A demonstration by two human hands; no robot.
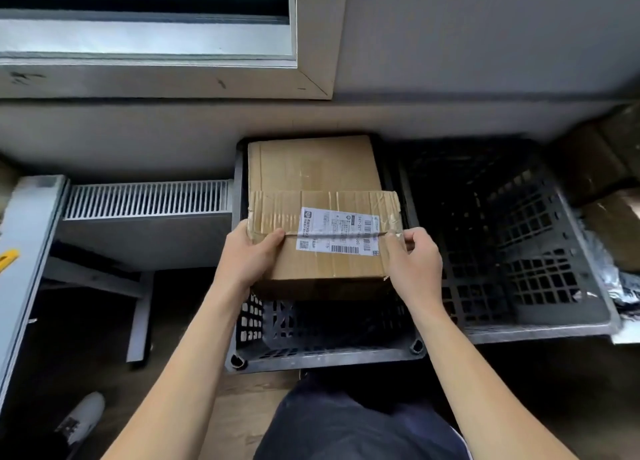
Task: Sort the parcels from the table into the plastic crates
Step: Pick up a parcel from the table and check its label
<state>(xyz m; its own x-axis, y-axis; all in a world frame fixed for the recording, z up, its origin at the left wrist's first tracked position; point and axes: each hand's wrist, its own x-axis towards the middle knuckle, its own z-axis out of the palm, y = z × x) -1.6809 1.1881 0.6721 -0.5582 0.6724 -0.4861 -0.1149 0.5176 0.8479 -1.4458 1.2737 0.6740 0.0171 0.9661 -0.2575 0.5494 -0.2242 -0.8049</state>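
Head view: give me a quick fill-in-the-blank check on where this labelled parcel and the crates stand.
1. Both hands, left hand and right hand, hold the labelled cardboard box over the ____ of the two black crates.
2. The left crate already contains one ____ cardboard box.
3. The right crate holds ____ parcels.
4. The white shipping label faces ____.

Missing words: left; plain; no; up

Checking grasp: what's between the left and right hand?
Head view: only the labelled cardboard box, gripped at its two ends by the left hand and right hand above the left black crate.
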